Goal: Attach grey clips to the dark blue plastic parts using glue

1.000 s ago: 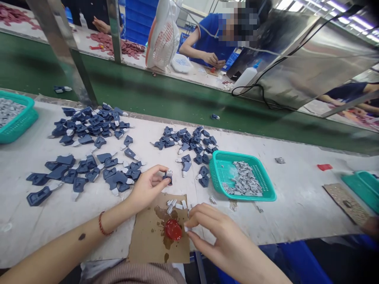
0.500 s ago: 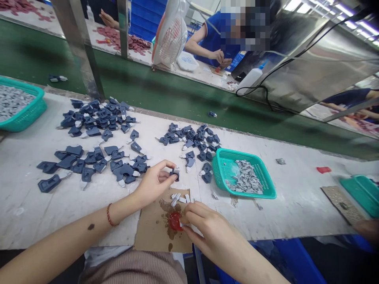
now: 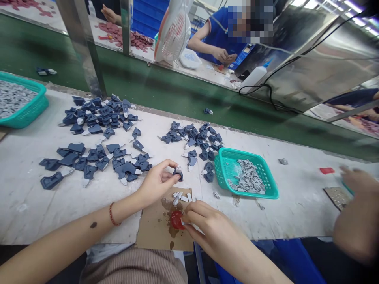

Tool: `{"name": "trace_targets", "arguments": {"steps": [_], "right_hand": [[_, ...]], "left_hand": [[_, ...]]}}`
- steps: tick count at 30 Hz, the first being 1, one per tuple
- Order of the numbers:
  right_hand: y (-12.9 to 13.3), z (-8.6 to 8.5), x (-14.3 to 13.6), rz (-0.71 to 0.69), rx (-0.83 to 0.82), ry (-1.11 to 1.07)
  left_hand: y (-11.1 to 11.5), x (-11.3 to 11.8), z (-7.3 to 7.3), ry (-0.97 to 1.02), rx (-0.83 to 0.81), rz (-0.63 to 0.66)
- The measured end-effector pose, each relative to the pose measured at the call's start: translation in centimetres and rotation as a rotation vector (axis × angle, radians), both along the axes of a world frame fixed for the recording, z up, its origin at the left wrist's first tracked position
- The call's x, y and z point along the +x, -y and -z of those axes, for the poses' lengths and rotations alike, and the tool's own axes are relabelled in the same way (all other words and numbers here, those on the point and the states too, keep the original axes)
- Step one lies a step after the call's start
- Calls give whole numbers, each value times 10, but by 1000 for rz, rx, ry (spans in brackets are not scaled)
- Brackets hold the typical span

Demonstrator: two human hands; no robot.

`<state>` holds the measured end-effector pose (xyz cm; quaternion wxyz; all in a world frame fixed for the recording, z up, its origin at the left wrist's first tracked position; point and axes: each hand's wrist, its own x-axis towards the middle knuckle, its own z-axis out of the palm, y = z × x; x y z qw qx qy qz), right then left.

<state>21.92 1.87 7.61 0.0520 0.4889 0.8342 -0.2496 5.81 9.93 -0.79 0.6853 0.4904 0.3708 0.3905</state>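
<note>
My left hand (image 3: 161,180) is closed on a dark blue plastic part (image 3: 178,173) with a light grey piece on top, held above the far edge of a stained cardboard sheet (image 3: 154,227). Pinched in the fingers of my right hand (image 3: 207,221) is a small light grey piece (image 3: 183,221), mostly hidden by the fingertips. It is at the right rim of a small red dish (image 3: 176,219) on the cardboard. Several loose grey pieces (image 3: 184,198) lie on the cardboard just beyond the dish.
Piles of dark blue parts (image 3: 103,112) cover the left and middle of the white table (image 3: 20,189). A teal basket (image 3: 276,193) holds grey pieces; another teal basket (image 3: 38,106) stands far left. Beyond runs a green belt (image 3: 142,88). A co-worker's arm (image 3: 355,213) reaches in at right.
A co-worker's arm has come in over the table at the right. The blue parts on the green belt have shifted left. My hands keep nearly the same pose.
</note>
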Motion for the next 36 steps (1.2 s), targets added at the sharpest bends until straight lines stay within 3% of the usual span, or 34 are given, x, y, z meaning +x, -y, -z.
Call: {"name": "trace_targets", "arguments": {"steps": [7,13,19,27,36], "right_hand": [[0,-2,1,18,-16,-27],[-10,-11,19,299,-101,-360],[-31,-5,30,544,13,-579],[-52,0,15,472,125,-546],[-58,4,15,412,154,-505]], "left_hand": [[1,-2,-1,5,-24,16],[3,-1,-2,45,-45,49],[4,0,0,83,-34,80],[4,1,0,112,-2,78],[4,1,-2,106,7,73]]}}
